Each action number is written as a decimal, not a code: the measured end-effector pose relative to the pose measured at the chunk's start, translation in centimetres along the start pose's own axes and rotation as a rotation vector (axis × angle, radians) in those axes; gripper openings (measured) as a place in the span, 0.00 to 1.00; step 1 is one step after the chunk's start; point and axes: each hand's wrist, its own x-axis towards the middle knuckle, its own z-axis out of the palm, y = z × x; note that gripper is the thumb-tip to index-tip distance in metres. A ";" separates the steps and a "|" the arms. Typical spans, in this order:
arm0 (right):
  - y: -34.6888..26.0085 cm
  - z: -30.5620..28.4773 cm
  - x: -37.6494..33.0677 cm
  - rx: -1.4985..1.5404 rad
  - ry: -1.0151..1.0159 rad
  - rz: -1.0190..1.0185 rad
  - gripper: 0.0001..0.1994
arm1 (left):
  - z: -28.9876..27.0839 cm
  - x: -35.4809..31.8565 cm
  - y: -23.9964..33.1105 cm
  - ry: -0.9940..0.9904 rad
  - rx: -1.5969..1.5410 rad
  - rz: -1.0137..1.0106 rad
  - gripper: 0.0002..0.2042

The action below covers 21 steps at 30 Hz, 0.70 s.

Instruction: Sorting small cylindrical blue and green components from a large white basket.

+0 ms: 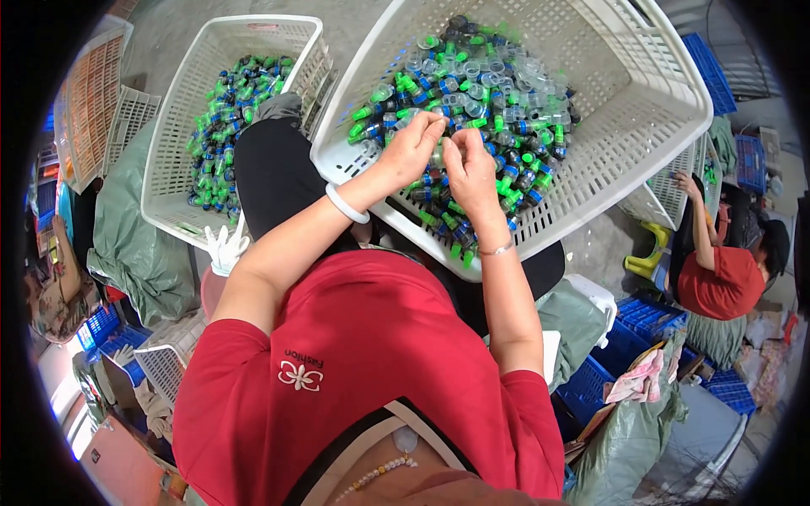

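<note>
Over the large white basket (pixel 650 80) in front of me, both hands are close together with fingers pinched. The thumb and fingertips of my left hand (pixel 412 153) press together; a white bangle is on that wrist. My right hand (pixel 472 173) is beside it, fingers bent in and closed, a thin bracelet on the wrist. What either pinch holds is too small and covered to make out. Below them lie many small plastic pieces (pixel 506 160) with green tips, blue bands and dark bodies. Clear plastic cups (pixel 485 84) are heaped toward the far side.
A second white basket (pixel 173 160) at the left holds more green-and-blue pieces. A white glove (pixel 226 249) hangs by its near edge. Green sacks (pixel 139 244) and blue crates (pixel 591 384) stand around. Another person (pixel 721 278) in red sits at the right.
</note>
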 end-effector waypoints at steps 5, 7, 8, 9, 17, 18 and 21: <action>-0.4 1.0 -0.5 -0.052 0.109 0.042 0.10 | 0.6 -0.7 0.2 0.091 0.094 -0.008 0.21; -0.7 1.2 -0.8 -0.057 0.135 0.064 0.10 | 0.3 -0.5 0.5 0.082 0.062 -0.069 0.23; -0.7 1.4 -0.8 -0.059 0.135 0.065 0.10 | 0.2 -0.4 0.8 0.077 0.047 -0.098 0.24; -0.4 1.6 -0.9 -0.046 0.131 0.135 0.11 | 0.2 -0.7 1.2 0.076 0.045 -0.098 0.24; 0.8 1.0 -2.6 0.014 -0.034 0.023 0.12 | -1.2 -1.7 0.4 0.001 0.181 0.051 0.22; 0.2 0.4 -2.4 -0.181 -0.050 -0.247 0.14 | -1.6 -1.6 -0.1 -0.059 0.109 0.044 0.22; -1.4 -0.5 -2.7 -0.370 -0.124 -0.494 0.16 | -2.3 -1.7 -0.5 -0.187 -0.037 0.033 0.21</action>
